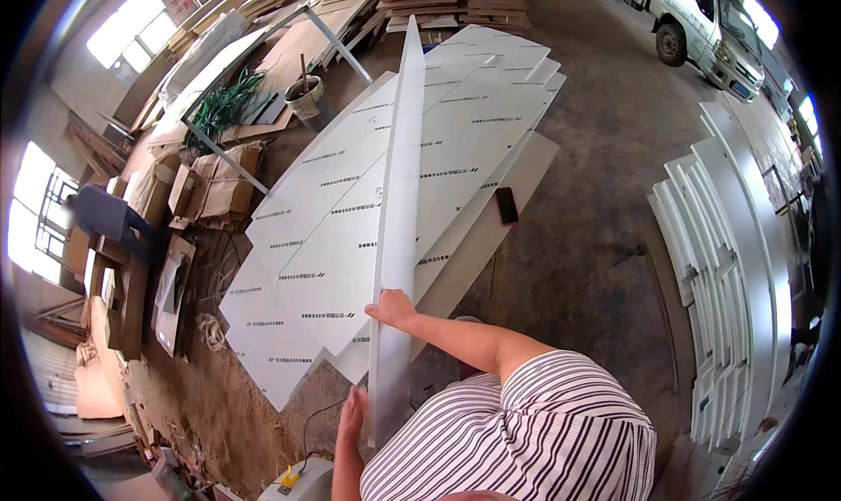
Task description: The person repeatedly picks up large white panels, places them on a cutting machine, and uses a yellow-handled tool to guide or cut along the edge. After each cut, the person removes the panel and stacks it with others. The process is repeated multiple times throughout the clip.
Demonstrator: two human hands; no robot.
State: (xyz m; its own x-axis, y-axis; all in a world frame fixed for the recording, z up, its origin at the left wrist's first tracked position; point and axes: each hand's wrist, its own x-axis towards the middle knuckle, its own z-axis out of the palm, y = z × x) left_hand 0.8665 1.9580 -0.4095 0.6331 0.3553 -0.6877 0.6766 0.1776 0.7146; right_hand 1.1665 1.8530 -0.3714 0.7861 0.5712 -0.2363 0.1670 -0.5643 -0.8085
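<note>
A long, narrow white panel (400, 186) stands on edge, running lengthwise over a stack of white sheets (324, 229) with rows of dark print. My right hand (394, 310) is closed over the panel's upper edge near its close end, thumb on the left side. My left hand (353, 411) is beside the panel's near end, fingers pointing up and seemingly loose. Whether it touches the panel I cannot tell. To the right of the panel, a dark phone (507, 206) with a red rim lies on the stack's edge.
Several stacked white panels (710, 282) stand at the right. A white truck (705, 32) is parked far right. Beyond the stack are a bucket (307, 98), green strapping (223, 107) and piled boards (451, 2). Another person (105, 214) bends at the far left. A yellow-tipped cable (291, 477) lies near.
</note>
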